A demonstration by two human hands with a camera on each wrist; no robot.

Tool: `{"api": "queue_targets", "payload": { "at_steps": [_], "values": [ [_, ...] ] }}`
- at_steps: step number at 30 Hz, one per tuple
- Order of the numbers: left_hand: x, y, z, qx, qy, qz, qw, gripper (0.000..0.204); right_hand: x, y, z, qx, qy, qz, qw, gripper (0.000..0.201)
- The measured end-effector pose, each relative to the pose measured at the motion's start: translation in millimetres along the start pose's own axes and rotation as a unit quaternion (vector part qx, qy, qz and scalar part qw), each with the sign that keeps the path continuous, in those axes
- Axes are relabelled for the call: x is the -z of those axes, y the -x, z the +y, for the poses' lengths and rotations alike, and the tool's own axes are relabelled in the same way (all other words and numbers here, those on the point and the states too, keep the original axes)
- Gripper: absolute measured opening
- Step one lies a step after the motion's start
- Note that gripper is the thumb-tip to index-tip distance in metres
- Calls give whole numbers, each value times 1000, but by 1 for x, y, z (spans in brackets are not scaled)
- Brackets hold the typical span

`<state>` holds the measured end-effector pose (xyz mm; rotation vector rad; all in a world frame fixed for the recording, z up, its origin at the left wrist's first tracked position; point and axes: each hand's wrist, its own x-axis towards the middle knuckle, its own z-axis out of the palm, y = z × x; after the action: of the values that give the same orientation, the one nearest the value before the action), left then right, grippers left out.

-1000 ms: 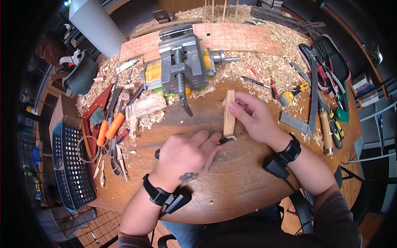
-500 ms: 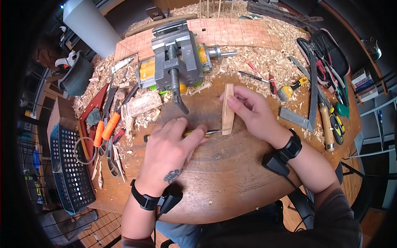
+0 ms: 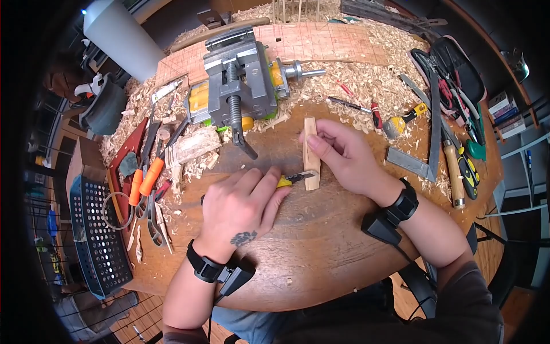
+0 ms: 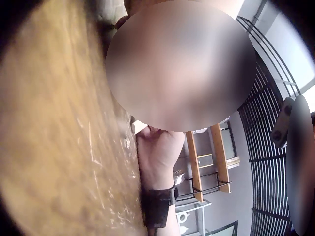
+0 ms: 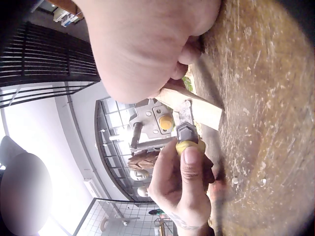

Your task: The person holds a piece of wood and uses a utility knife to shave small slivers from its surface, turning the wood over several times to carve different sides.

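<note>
My left hand [image 3: 240,198] grips a yellow and black utility knife [image 3: 285,182], thumb lying along its handle in the right wrist view. The knife's blade [image 5: 185,112] lies across the near end of a narrow, pale piece of wood [image 3: 311,150]. That wood is faceted and slightly tapered toward its ends. My right hand [image 3: 350,157] pinches its upper part, with the thumb on the near face and the fingers behind. Close over the wooden table [image 3: 321,241] is the piece's cut end [image 5: 209,115]. In the left wrist view most of my left hand is blurred out.
Behind the hands stands a metal vise [image 3: 240,80] amid wood shavings [image 3: 355,80]. Scissors [image 3: 153,215] and orange-handled tools [image 3: 152,175] lie at left beside a perforated basket [image 3: 100,229]. On the right are a metal square [image 3: 409,162], a wooden-handled tool [image 3: 454,175] and a scraper [image 3: 405,121].
My left hand drew the knife back leftward from the wood's lower end, then brought the blade forward onto it. The right hand keeps its pinch, with the wood shifted slightly left in view.
</note>
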<state>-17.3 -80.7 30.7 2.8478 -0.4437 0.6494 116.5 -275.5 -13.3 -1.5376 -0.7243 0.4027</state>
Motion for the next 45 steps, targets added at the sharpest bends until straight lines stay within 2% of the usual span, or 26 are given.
{"api": "queue_targets", "payload": {
  "at_steps": [14,20,22,26,28,29,31,32,34,36,38,39,41,42,45],
  "values": [
    [-1,0,9,2,-21,-29,999,22,1,-2,4,6,11,-3,1000,24],
    [0,0,9,-2,-22,-83,996,24,1,-3,5,22,-10,-3,1000,21],
    [1,0,10,-6,-42,-97,994,23,5,-3,-2,-24,13,-57,998,26],
    [-1,1,9,-30,-61,-111,992,23,4,-1,-7,-18,14,-60,998,26],
    [0,1,9,-49,-78,-134,987,24,5,-1,-11,-11,56,-68,996,25],
    [-1,1,9,-49,-81,-135,986,24,3,-1,-9,-9,55,-67,996,25],
    [-1,3,11,-65,-82,-141,984,25,-2,-1,-2,41,31,2,999,20],
    [0,3,11,-64,-82,-136,985,26,-1,-1,-3,43,30,2,999,20],
    [0,3,13,-56,-84,-139,985,25,2,0,-2,-5,20,-41,999,25],
    [-2,4,13,-50,-85,-143,985,25,3,0,-4,-4,23,-41,999,25],
    [-3,6,13,-33,-46,-93,994,23,4,0,-4,-3,27,-39,999,25],
    [-2,5,13,-34,-46,-93,994,23,4,-1,-2,-12,33,-40,999,25],
    [7,0,16,17,-43,-56,997,23,4,-2,-1,-20,39,-38,998,25],
    [13,-4,17,18,-47,-38,998,24,4,-2,-1,-24,33,-42,998,25],
    [21,-8,17,26,-59,-41,997,24,4,-3,-1,-17,26,-45,999,25]
  ]
}}
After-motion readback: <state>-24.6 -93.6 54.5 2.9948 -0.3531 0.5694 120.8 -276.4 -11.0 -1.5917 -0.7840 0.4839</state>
